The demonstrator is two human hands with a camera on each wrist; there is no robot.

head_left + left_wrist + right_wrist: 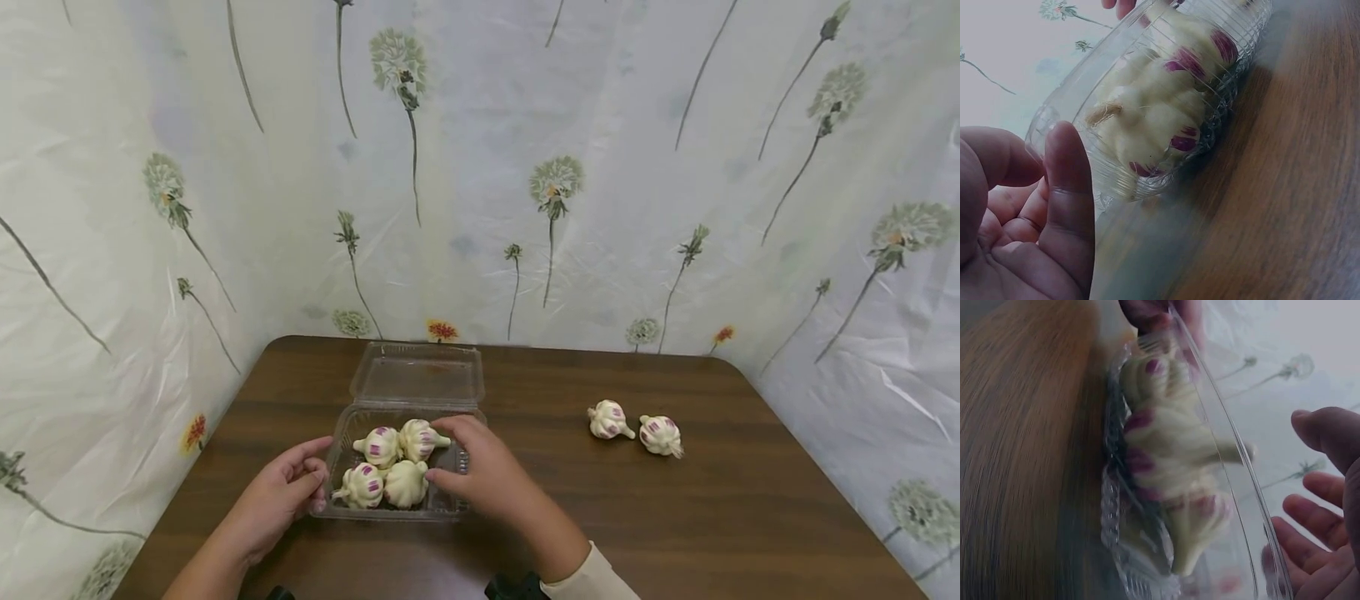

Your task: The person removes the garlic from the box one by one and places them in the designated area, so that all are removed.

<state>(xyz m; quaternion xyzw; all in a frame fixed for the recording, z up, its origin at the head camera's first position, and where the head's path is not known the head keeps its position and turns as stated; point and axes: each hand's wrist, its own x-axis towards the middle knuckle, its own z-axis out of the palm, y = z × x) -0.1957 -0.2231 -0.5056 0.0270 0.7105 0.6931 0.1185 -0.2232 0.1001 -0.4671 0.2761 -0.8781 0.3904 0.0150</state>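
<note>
A clear plastic clamshell container [459, 510] stands on the table with its lid [417, 379] folded back. Inside sit several garlic bulbs [406, 484], cream with purple patches, grouped towards the container's left side. My left hand [281, 492] is at the left wall, and its thumb and forefinger pinch the rim, as the left wrist view shows at the corner. Over the right part of the container is my right hand [491, 471], its fingers spread and slightly bent beside the bulbs. In the right wrist view its thumb and fingers stand apart with nothing between them.
Two more garlic bulbs, one [609, 419] left of the other [661, 436], lie on the right side of the brown wooden table [675, 525]. A pale sheet [480, 250] printed with dandelions hangs behind and along both sides.
</note>
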